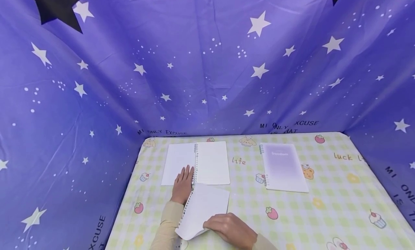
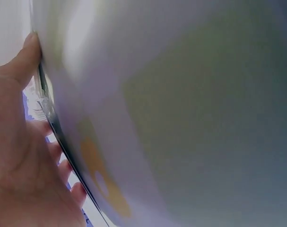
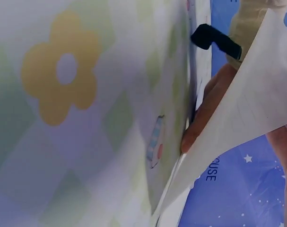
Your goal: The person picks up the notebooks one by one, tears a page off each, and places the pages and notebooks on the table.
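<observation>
An open spiral notebook [image 1: 213, 163] lies on the table at the far left of centre, blank pages showing on both sides of its coil. My left hand [image 1: 183, 185] rests with straight fingers on its left page, beside the coil; the left wrist view shows that hand [image 2: 20, 142] side-on at the notebook. A loose white sheet of paper [image 1: 205, 206] with a row of holes along its left edge slants nearer to me, its top overlapping the notebook's lower edge. My right hand [image 1: 231, 229] pinches the sheet's lower right part, and the near edge curls up.
A second spiral notebook [image 1: 285, 167], closed with a purple "freedom" cover, lies to the right. Both are on a green-checked tablecloth [image 1: 324, 221] with printed cartoons. Purple star-patterned cloth [image 1: 207, 62] hangs behind the table and at both sides.
</observation>
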